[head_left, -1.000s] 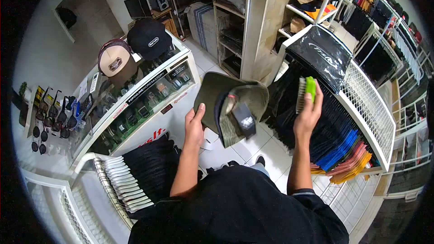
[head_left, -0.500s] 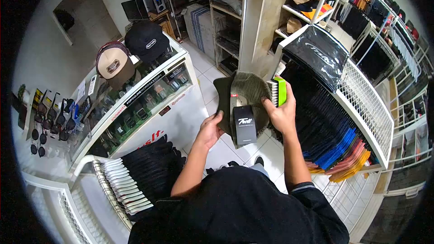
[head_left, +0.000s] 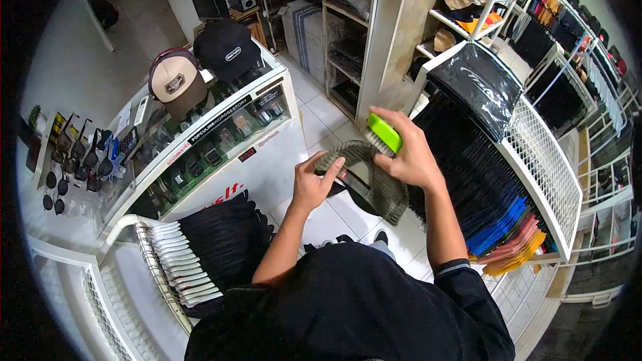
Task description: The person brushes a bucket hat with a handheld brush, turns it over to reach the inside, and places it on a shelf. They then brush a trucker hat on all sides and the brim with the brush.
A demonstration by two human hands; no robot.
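An olive-green ribbed cap is held tilted between both hands, its opening partly facing me. My left hand pinches the cap's left edge, thumb on top. At the cap's upper right, my right hand grips the fabric and also holds a bright green brush. The brush's pale bristles face down and left, close to the cap; whether they touch it I cannot tell. The black tag seen earlier is hidden or cannot be made out.
A glass display counter with a beige cap and a black cap stands left. Sunglasses hang beyond it. Hangers of black clothes are below; a rack of folded-over garments stands right.
The cap has been turned and tilted, so its tag no longer shows. My right hand and the green brush have moved up and left, with the brush now slanted. The view has shifted slightly.
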